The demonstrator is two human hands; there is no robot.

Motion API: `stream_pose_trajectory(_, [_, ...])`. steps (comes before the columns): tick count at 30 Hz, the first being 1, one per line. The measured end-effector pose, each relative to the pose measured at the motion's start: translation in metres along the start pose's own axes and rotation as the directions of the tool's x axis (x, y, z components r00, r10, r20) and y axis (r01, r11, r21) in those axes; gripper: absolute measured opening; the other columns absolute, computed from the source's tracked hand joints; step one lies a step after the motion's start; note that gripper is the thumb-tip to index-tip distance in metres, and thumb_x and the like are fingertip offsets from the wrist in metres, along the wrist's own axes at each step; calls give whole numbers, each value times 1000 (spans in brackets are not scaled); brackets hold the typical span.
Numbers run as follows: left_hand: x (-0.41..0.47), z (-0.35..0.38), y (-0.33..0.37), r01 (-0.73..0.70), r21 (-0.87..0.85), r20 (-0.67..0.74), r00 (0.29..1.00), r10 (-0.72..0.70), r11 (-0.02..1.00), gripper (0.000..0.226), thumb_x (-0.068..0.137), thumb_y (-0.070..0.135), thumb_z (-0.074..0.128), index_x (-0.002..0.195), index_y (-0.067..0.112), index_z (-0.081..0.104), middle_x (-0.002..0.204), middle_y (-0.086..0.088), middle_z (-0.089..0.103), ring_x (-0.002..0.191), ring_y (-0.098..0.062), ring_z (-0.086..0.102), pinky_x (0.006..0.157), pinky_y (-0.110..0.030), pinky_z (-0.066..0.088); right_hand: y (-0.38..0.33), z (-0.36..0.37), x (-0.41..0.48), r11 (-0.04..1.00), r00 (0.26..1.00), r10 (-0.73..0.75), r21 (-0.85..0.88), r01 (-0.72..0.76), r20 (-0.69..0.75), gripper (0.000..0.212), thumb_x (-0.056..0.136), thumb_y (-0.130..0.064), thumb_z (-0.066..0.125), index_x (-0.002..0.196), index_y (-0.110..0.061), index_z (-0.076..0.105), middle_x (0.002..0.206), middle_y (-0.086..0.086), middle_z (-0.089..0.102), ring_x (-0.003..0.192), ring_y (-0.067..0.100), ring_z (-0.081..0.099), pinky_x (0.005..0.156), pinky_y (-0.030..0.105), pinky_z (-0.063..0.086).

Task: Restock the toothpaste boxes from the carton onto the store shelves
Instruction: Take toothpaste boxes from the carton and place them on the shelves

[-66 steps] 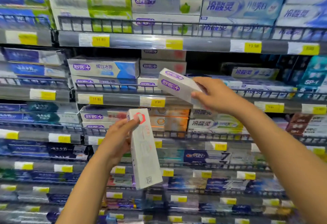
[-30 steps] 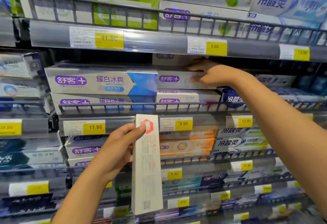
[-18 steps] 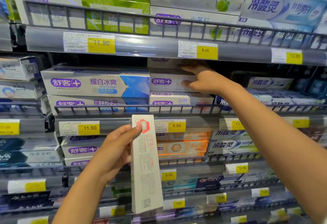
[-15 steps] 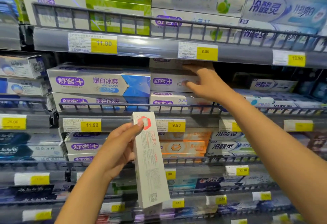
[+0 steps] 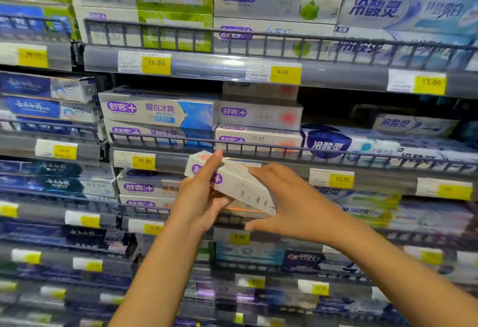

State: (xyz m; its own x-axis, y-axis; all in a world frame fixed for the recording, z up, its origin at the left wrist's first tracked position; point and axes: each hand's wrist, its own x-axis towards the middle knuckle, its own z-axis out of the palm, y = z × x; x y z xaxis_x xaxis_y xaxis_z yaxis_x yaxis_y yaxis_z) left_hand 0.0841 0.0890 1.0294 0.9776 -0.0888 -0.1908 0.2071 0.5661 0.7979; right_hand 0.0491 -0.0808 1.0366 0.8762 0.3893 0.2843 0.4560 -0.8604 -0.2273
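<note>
The left hand [image 5: 199,197] holds a white toothpaste box [image 5: 232,184] in front of the shelves, thumb under the box and forefinger laid straight along its upper face towards the top-left end. The box is tilted: its long axis runs from upper left, where the purple logo shows, down to lower right. The right hand [image 5: 287,205] is spread, fingers over the lower-right end of the box and thumb stretched out underneath; it looks to be touching that end, though blur makes it hard to say whether it has truly closed on it.

The box sits just below the wire rail [image 5: 258,145] of the shelf it most likely belongs on. Above and slightly to the right stands a stack of matching white boxes [image 5: 258,117] with the same purple logo and a red mark. Those boxes lie level, faces forward, so the held box would need to rise over the rail and turn level to join them. The right hand is nearer that stack and better placed to carry it in.

The carton is out of view. The lower shelves are smeared, their labels unreadable, and the top box of the stack sits in shadow under the shelf edge.
</note>
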Motion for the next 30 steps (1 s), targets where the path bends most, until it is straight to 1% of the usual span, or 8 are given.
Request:
stream_pose_trajectory(4, [-17, 10, -11, -33, -15, 29, 999, 33, 999, 63, 68, 37, 74, 116, 0, 57, 103, -21, 69, 91, -29, 70, 67, -40, 60, 18, -4, -11, 992, 973, -100, -99, 81, -206, 51, 77, -43, 62, 120, -16, 56, 111, -2, 56, 103, 14, 50, 77, 25, 45])
stream_pose_trajectory(7, [-24, 9, -16, -108, 21, 72, 992, 107, 994, 53, 73, 41, 69, 114, 9, 60, 106, -16, 69, 96, -27, 68, 73, -43, 59, 25, -16, -18, 984, 967, 35, 176, 11, -252, 36, 76, -40, 73, 105, -20, 66, 97, -7, 63, 86, 8, 55, 66, 17, 43])
stream_pose_trajectory(11, [-28, 6, -13, -241, 205, 123, 968, 220, 949, 42, 70, 43, 69, 104, 20, 60, 98, -8, 70, 92, -22, 69, 71, -40, 58, 40, -36, -24, 855, 994, 101, 514, -67, -38, 19, 75, -25, 78, 92, -24, 70, 89, -4, 70, 74, 5, 63, 60, 18, 48])
stream_pose_trajectory(15, [-30, 2, 5, -370, 364, 240, 924, 298, 854, 46, 70, 30, 72, 116, 27, 61, 92, -1, 72, 79, -17, 71, 59, -31, 55, 48, -47, -24, 709, 992, 128, 698, -105, 19, 28, 69, -20, 79, 94, -11, 71, 92, 1, 75, 86, 13, 70, 75, 23, 55])
stream_pose_trajectory(19, [-28, 0, 22, -428, 453, 347, 893, 288, 782, 32, 74, 22, 71, 104, 16, 68, 93, -5, 73, 82, -21, 70, 62, -31, 57, 51, -55, -22, 682, 989, 147, 722, -118, 24, 39, 62, -27, 79, 97, -11, 70, 95, 1, 74, 90, 15, 70, 80, 26, 56])
stream_pose_trajectory(24, [-16, 5, 32, -465, 389, 288, 882, 374, 796, 21, 77, 23, 69, 96, 14, 66, 88, -5, 74, 78, -18, 71, 63, -36, 59, 66, -58, -21, 530, 968, 228, 848, -32, -105, 42, 61, -25, 78, 100, -12, 68, 100, 4, 74, 96, 23, 69, 78, 27, 56])
stream_pose_trajectory(26, [-10, 8, 37, -486, 361, 266, 872, 411, 796, 19, 77, 24, 69, 94, 16, 66, 84, -2, 73, 74, -14, 70, 58, -32, 57, 72, -58, -23, 481, 951, 262, 877, 18, -163, 56, 52, -38, 86, 98, -13, 68, 99, 8, 74, 95, 23, 70, 75, 24, 56])
stream_pose_trajectory(30, [6, 18, 52, -580, 520, 363, 814, 453, 626, 28, 74, 38, 68, 98, 22, 65, 94, -2, 73, 87, -17, 70, 70, -30, 58, 77, -60, -18, 528, 896, 333, 845, 82, -295, 64, 51, -46, 86, 102, -11, 69, 100, 11, 73, 95, 26, 69, 72, 24, 56])
